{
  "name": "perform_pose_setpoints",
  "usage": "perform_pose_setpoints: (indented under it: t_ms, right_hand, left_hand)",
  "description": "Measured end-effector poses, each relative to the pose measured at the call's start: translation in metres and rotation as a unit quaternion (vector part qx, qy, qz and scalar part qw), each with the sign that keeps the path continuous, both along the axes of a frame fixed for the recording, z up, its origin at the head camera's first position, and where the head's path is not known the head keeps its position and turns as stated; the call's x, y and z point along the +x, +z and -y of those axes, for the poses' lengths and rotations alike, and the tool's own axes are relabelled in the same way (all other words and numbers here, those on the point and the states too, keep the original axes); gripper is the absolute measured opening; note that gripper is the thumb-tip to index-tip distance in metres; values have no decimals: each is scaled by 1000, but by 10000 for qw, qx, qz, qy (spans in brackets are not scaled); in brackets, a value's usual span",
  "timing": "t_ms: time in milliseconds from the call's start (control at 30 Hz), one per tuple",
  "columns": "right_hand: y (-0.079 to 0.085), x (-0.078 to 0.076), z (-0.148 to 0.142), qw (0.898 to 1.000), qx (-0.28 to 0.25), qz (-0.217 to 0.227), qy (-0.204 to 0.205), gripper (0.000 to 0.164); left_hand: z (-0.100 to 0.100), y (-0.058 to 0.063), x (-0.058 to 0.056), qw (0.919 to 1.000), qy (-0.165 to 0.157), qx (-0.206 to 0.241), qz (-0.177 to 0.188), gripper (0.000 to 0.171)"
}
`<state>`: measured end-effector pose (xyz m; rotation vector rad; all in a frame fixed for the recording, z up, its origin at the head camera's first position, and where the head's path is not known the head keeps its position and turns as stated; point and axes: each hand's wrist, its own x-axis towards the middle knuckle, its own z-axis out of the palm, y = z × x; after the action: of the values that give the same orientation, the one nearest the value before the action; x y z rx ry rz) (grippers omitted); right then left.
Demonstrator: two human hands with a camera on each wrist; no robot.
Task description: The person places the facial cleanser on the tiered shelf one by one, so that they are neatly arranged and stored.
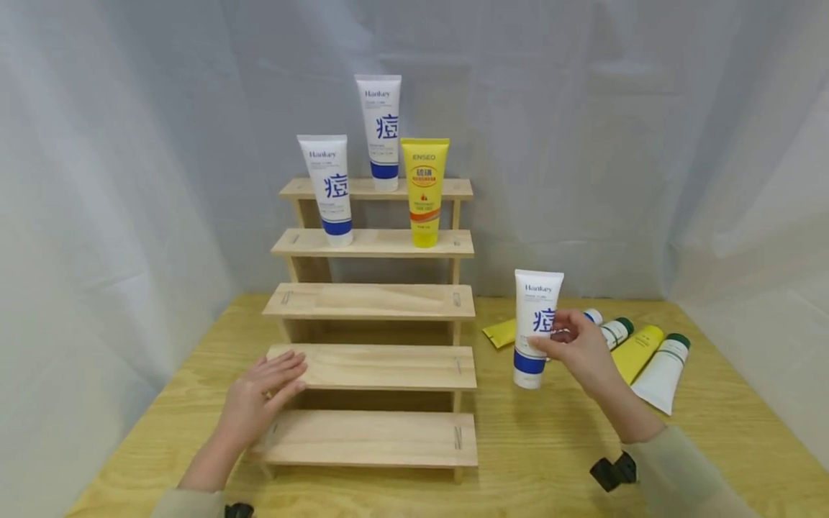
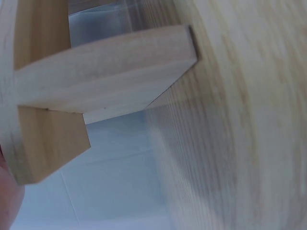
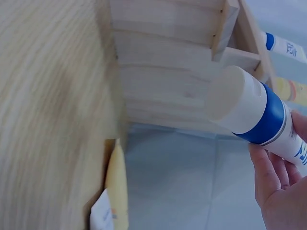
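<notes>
My right hand point(image 1: 588, 356) pinches a white squeeze tube point(image 1: 536, 296) with a blue band, upright, cap down, above the table to the right of the stepped wooden stand point(image 1: 372, 363). In the right wrist view, its white cap point(image 3: 228, 93) faces the camera. My left hand point(image 1: 255, 398) rests on the left end of the second step from the bottom, fingers extended; only a sliver of it shows in the left wrist view. Two matching white tubes point(image 1: 327, 191) stand on the upper steps, one of them on the top point(image 1: 381, 108). A yellow tube point(image 1: 424, 194) stands on the second step down.
Behind my right hand, several tubes lie on the wooden table point(image 1: 537, 446): a yellow one point(image 1: 637, 352), white ones with green caps point(image 1: 662, 374), and another yellow one point(image 1: 500, 333) partly hidden by the held tube. A pale curtain point(image 1: 557, 144) hangs behind the stand.
</notes>
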<state>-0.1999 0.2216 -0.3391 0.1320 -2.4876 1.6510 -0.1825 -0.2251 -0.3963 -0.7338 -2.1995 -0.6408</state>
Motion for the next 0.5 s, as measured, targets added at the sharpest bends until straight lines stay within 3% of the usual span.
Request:
perform_pose_setpoints:
  t_ms: [500]
  right_hand:
    - [36,-3,36,9993,-179,-326,102,53]
  left_hand:
    - [2,-2,-1,10000,-34,31,6,29]
